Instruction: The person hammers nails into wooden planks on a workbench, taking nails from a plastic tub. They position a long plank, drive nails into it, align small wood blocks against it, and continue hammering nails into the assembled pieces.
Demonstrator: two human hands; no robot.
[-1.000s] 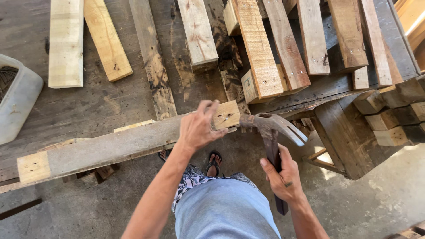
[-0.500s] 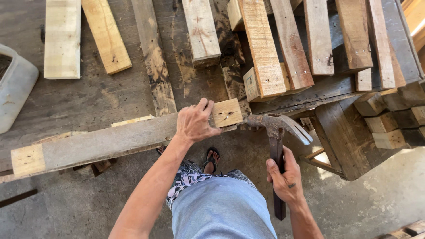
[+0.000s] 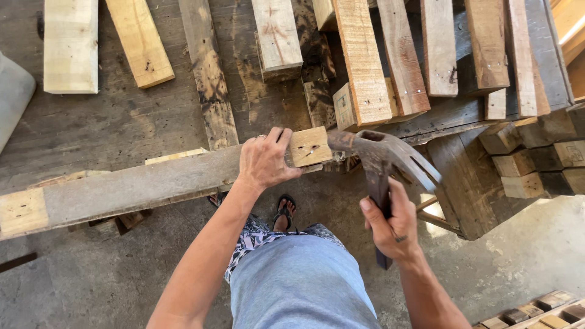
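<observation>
On the worn workbench (image 3: 109, 128) a long grey plank (image 3: 140, 186) lies crosswise; the left hand (image 3: 265, 161) curls its fingers over it beside the pale end block (image 3: 309, 146), while the right hand (image 3: 393, 222) grips a claw hammer (image 3: 381, 155) whose head touches that block

- A dark, weathered wooden counter (image 3: 122, 122) fills the upper part of the view, its boards stained and scuffed.
- Loose planks lie directly on it: a pale plank (image 3: 70, 45) at far left, a yellowish plank (image 3: 140, 39) beside it, a dark stained plank (image 3: 207, 73), and a short thick block (image 3: 277, 36).
- More planks (image 3: 402, 55) are stacked side by side at upper right.
- A long grey beam (image 3: 134, 186) lies along the counter's near edge, its pale cut end jutting past it.
- A grey concrete floor (image 3: 91, 286) lies below, with small wooden blocks (image 3: 524, 164) stacked at right.
</observation>
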